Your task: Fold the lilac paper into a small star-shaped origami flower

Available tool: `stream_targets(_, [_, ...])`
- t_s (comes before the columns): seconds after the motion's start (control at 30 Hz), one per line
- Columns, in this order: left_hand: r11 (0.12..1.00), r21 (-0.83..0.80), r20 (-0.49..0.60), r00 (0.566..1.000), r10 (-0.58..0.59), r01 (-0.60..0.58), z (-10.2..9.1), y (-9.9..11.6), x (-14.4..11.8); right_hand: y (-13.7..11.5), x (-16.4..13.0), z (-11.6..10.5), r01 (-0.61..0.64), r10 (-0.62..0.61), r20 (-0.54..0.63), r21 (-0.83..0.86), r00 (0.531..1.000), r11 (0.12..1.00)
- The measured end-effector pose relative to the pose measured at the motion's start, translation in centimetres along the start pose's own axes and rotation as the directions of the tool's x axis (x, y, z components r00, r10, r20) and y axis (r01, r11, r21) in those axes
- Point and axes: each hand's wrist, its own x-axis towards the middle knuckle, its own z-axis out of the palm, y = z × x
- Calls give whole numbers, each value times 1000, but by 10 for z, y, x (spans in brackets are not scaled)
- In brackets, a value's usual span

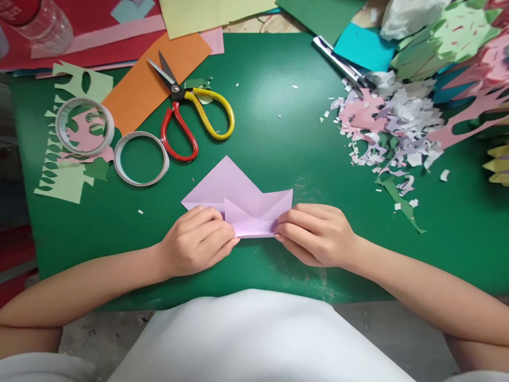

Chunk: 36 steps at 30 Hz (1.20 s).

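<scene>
A light purple sheet of paper [254, 207], partly folded and creased, lies on the green table in front of me. Its back left part forms a pointed corner, and a folded flap stands along the near side. My left hand [201, 236] pinches the flap's left end, while my right hand [316, 233] pinches the right end. Fingers of both hands are closed on the paper, and the fingertips cover parts of its lower edge.
Scissors [177, 93] with red and yellow handles lie open on orange paper [131, 85]. Two tape rolls [142, 181] sit at left. Paper scraps [409, 116] and a pen [338, 58] are at right. A bottle [47, 26] stands back left on the green table [274, 143].
</scene>
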Motion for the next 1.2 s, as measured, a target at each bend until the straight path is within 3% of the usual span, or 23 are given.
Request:
stream_targets(0.13, [997, 78, 10, 1000, -10, 9, 1, -1, 0, -1, 2, 1, -91, 91, 35, 3, 995, 996])
stream_targets(0.27, [982, 170, 4, 997, 83, -82, 0, 0, -1, -2, 6, 3, -102, 103, 55, -4, 993, 995])
stream_targets(0.43, [970, 89, 115, 970, 216, -227, 1, 12, -8, -2, 9, 3, -99, 101, 69, -28, 993, 995])
stream_targets(0.63, [978, 86, 171, 970, 172, -189, 7, 23, -17, -3, 8, 3, -105, 108, 66, -57, 992, 993])
stream_targets(1.2, [987, 84, 312, 944, 104, -137, 4, 21, -11, 0, 6, -1, -206, 207, 34, -26, 978, 978])
